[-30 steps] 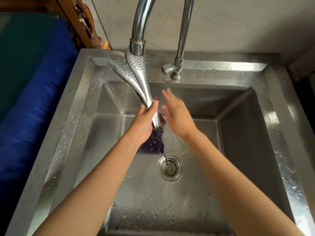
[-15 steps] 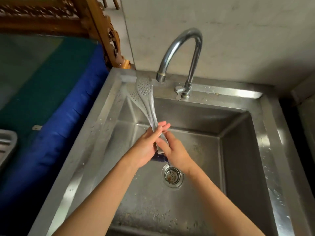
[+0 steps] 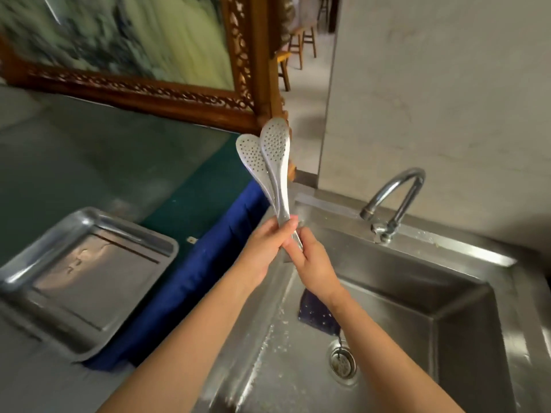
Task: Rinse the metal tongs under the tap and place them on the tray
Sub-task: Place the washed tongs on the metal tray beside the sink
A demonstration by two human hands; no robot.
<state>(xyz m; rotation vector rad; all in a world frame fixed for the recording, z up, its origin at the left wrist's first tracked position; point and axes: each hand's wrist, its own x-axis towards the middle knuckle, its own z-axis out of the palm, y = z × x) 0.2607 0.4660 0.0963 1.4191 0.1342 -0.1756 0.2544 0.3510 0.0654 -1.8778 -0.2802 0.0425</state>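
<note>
Metal tongs (image 3: 275,162): held upright over the sink's left rim, perforated spoon ends uppermost and overlapping, handle end down between both hands; well left of the tap (image 3: 393,201), not under the spout

Edges and room: open air around the spoon ends; carved wooden frame (image 3: 167,93) close behind them; blue cloth (image 3: 190,281) and dark green surface (image 3: 89,162) between sink and tray, unobstructed; tray well apart from the tongs, down to the left

Tray (image 3: 26,281): steel, rectangular, raised rim, on the surface left of the sink; nothing in it

Sink (image 3: 465,251): steel basin, droplets along the left wall; dark blue speckled item (image 3: 313,314) on the basin floor, partly hidden behind the right forearm; drain strainer (image 3: 343,363) just beyond it, toward the near side

Left hand (image 3: 265,248): fingers curled closed around the lower shaft of the tongs, thumb tip up against the metal

Right hand (image 3: 311,263): wrapped closed around the handle end just below the left hand, the two hands touching

Stools (image 3: 301,43): wooden, far behind, past the wall edge
</note>
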